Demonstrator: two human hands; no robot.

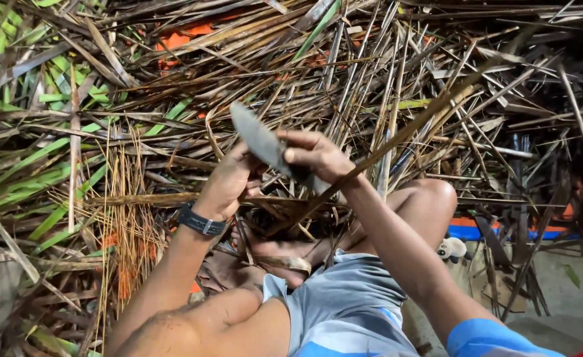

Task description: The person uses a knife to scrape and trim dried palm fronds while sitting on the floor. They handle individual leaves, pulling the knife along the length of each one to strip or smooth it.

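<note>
Down by our knees, we sit on the ground with a big pile of leaves (384,86) all around us. Our right hand (314,155) is closed tight around a knife (258,140), and the flat grey blade sticks up and to the left. Our left hand (228,182) sits just beside the blade, with its fingers curled around a long brown leaf strip (410,129). That strip runs from our hands up to the right, over the pile. We wear a dark watch (201,223) on the left wrist. Our foot (285,254) rests under our hands, among loose bits of leaf. On the left lie green leaves (33,165) and a bunch of thin yellow sticks (129,218) that look stripped clean. We think that bunch is the part that is done. Most of the pile is dry and brown and looks like it has not been cut yet, so we think a lot is left. Some orange sheet (185,36) peeks out from under the pile at the top
</note>
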